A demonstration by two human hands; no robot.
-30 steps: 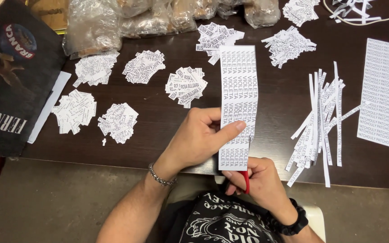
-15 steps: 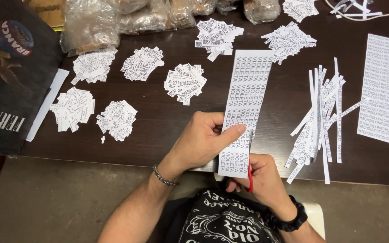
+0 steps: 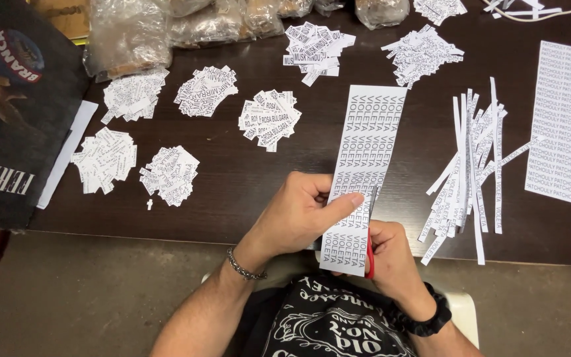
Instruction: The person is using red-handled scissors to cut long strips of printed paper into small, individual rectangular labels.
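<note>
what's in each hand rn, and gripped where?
Left hand pinches the printed paper sheet at its lower left edge. Right hand holds red-handled scissors by the handle.

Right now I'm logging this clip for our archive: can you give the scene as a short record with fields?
Left hand: pinches the printed paper sheet
Right hand: works red-handled scissors at the sheet's right edge
Cut strips: loose pile right of the sheet
Small label heaps: spread over the dark table
Uncut sheet: far right
</note>
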